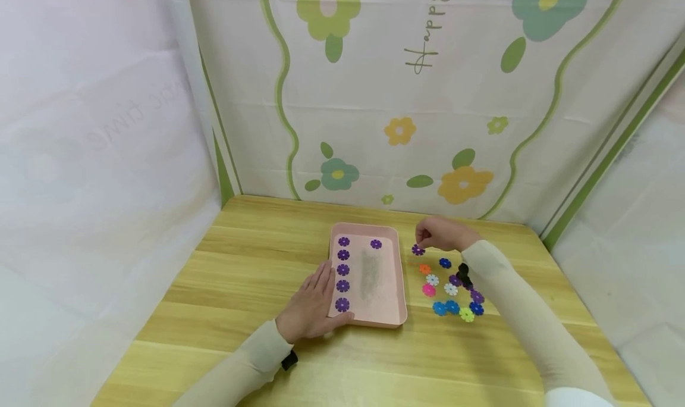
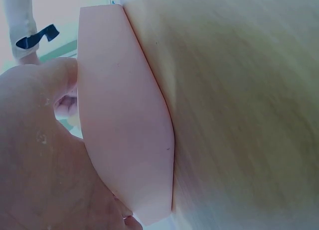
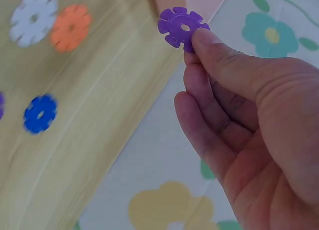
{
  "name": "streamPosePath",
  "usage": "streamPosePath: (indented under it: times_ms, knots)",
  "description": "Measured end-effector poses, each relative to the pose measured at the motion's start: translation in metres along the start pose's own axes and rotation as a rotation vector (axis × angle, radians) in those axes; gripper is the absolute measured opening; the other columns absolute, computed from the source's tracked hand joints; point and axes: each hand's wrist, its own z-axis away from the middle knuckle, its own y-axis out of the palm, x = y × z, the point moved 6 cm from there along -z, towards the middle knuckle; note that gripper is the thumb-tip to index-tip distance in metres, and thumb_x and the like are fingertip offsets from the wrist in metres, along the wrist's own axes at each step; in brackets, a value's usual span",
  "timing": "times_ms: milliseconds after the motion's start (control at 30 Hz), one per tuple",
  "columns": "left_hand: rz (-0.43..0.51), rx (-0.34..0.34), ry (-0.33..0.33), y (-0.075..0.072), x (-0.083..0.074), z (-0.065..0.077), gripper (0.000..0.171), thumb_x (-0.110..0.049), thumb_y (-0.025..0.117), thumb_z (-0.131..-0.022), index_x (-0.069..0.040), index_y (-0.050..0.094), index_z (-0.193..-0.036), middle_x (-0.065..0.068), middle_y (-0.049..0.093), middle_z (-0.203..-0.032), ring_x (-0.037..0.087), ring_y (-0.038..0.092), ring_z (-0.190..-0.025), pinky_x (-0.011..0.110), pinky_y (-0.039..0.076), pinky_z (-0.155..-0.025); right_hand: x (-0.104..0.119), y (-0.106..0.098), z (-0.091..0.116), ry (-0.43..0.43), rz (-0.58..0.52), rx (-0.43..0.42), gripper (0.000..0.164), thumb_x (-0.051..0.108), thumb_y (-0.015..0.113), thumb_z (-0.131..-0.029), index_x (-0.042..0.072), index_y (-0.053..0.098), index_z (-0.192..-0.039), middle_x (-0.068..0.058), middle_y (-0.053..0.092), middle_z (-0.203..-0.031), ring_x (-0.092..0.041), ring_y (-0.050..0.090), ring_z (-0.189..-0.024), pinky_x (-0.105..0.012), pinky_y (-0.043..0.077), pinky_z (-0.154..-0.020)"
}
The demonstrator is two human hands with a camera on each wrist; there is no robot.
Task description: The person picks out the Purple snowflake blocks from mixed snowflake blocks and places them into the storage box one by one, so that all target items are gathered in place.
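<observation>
Pinching partly hidden purple disc (image 3: 175, 27)

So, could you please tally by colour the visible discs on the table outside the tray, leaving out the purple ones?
Dark blue discs: 2
Light blue discs: 2
White discs: 2
Orange disc: 1
Pink disc: 1
Yellow disc: 1
Total: 9

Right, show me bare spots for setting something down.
Bare table: left of the pink tray, past the left hand; also along the tray's near side, between the forearms. Inside, room lies right of the purple column, nearer than the lone disc. Crowded: the loose discs by the right forearm.
</observation>
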Motion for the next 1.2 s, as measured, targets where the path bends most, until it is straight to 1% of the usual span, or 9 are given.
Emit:
streamPosePath:
  times_ms: [100, 200, 267, 433, 700, 833, 933, 1033, 1200]
  knots:
    - [0.003, -0.001, 0.001, 0.001, 0.001, 0.000, 0.108, -0.074, 0.046, -0.100, 0.009, 0.020, -0.165, 0.027, 0.012, -0.176, 0.041, 0.017, -0.164, 0.054, 0.026, -0.132, 0.017, 0.002, -0.015, -0.013, 0.002, 0.009, 0.008, 0.011, 0.073, -0.100, 0.010, 0.072, -0.092, -0.002, 0.071, -0.086, -0.012, 0.054, -0.072, -0.026, 0.050, -0.068]
    - [0.009, -0.004, -0.001, 0.001, 0.001, 0.000, 0.108, -0.074, 0.045, -0.100, 0.008, 0.020, -0.165, 0.026, 0.012, -0.176, 0.041, 0.016, -0.164, 0.054, 0.026, -0.132, 0.033, 0.007, -0.028, -0.025, -0.026, 0.030, 0.008, 0.009, 0.072, -0.100, 0.009, 0.072, -0.092, -0.005, 0.071, -0.086, -0.012, 0.053, -0.072, -0.025, 0.049, -0.068]
    - [0.015, -0.009, -0.001, 0.001, 0.002, -0.001, 0.108, -0.074, 0.045, -0.100, 0.008, 0.020, -0.165, 0.026, 0.012, -0.176, 0.041, 0.017, -0.164, 0.053, 0.026, -0.132, 0.044, 0.010, -0.037, -0.050, -0.031, 0.040, 0.008, 0.007, 0.073, -0.099, 0.007, 0.072, -0.092, -0.007, 0.070, -0.085, -0.012, 0.053, -0.071, -0.025, 0.048, -0.067]
    - [0.019, -0.014, 0.001, 0.001, 0.003, -0.001, 0.108, -0.075, 0.045, -0.100, 0.008, 0.019, -0.165, 0.026, 0.012, -0.176, 0.040, 0.016, -0.164, 0.052, 0.025, -0.133, 0.060, 0.021, -0.058, -0.084, -0.024, 0.055, 0.008, 0.004, 0.073, -0.098, 0.005, 0.073, -0.090, -0.006, 0.070, -0.083, -0.011, 0.053, -0.071, -0.024, 0.048, -0.067]
    - [0.019, -0.023, 0.015, -0.002, 0.001, 0.001, 0.107, -0.072, 0.047, -0.101, 0.010, 0.021, -0.164, 0.028, 0.014, -0.175, 0.042, 0.018, -0.164, 0.052, 0.027, -0.132, 0.065, 0.034, -0.077, -0.093, -0.034, 0.035, 0.008, 0.001, 0.074, -0.097, 0.004, 0.076, -0.089, -0.007, 0.073, -0.084, -0.011, 0.054, -0.070, -0.022, 0.049, -0.066]
    - [0.025, -0.031, 0.021, -0.003, 0.001, 0.000, 0.106, -0.071, 0.047, -0.101, 0.010, 0.021, -0.164, 0.029, 0.014, -0.174, 0.042, 0.018, -0.164, 0.053, 0.028, -0.132, 0.058, 0.040, -0.084, -0.087, -0.048, 0.024, 0.010, -0.003, 0.071, -0.096, 0.003, 0.075, -0.089, -0.008, 0.073, -0.085, -0.012, 0.056, -0.071, -0.022, 0.050, -0.067]
    - [0.014, -0.031, 0.023, -0.003, 0.001, 0.000, 0.106, -0.071, 0.047, -0.101, 0.010, 0.021, -0.164, 0.029, 0.015, -0.174, 0.041, 0.018, -0.164, 0.052, 0.027, -0.132, 0.052, 0.045, -0.087, -0.057, -0.071, 0.022, 0.011, -0.005, 0.070, -0.096, 0.003, 0.074, -0.089, -0.010, 0.073, -0.087, -0.014, 0.057, -0.073, -0.023, 0.050, -0.070]
    - [0.010, -0.031, 0.023, -0.003, 0.001, 0.000, 0.106, -0.071, 0.048, -0.101, 0.011, 0.022, -0.163, 0.029, 0.015, -0.174, 0.042, 0.018, -0.164, 0.053, 0.028, -0.132, 0.048, 0.050, -0.089, -0.016, -0.078, 0.025, 0.011, -0.003, 0.070, -0.097, 0.003, 0.074, -0.089, -0.008, 0.073, -0.089, -0.015, 0.060, -0.077, -0.025, 0.053, -0.072]
    - [0.026, -0.010, 0.009, -0.002, 0.001, 0.001, 0.107, -0.072, 0.047, -0.101, 0.009, 0.020, -0.164, 0.027, 0.013, -0.175, 0.041, 0.015, -0.164, 0.052, 0.026, -0.132, 0.046, 0.056, -0.094, 0.023, -0.041, 0.022, 0.007, 0.002, 0.074, -0.097, 0.005, 0.075, -0.091, -0.005, 0.074, -0.092, -0.014, 0.064, -0.082, -0.028, 0.058, -0.076]
